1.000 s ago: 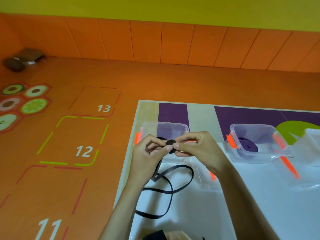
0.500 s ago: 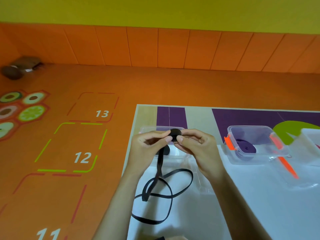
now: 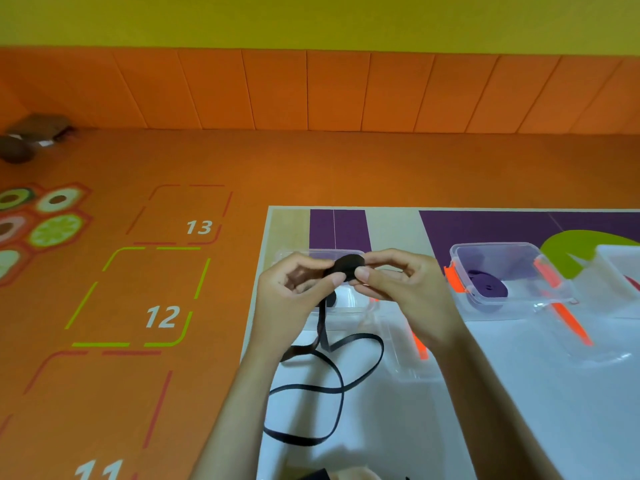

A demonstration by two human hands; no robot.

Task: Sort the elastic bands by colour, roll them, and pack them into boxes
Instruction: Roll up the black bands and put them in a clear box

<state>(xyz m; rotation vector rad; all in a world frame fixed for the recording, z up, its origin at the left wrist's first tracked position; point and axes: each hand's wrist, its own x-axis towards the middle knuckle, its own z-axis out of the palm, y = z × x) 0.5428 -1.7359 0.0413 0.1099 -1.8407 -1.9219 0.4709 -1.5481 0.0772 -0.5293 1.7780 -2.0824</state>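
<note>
Left hand [image 3: 294, 294] and right hand [image 3: 401, 287] meet fingertip to fingertip, thumbs and curled fingers pinching the black band roll [image 3: 349, 264]; left forearm [image 3: 239, 414] enters from 7 o'clock, right forearm [image 3: 485, 393] from 5 o'clock.

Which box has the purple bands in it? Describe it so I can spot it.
On the white table, look along the far side, just right of the right hand. The clear box there has orange clips. Unlike the other clear box behind the black roll, it holds a rolled purple band.
</note>
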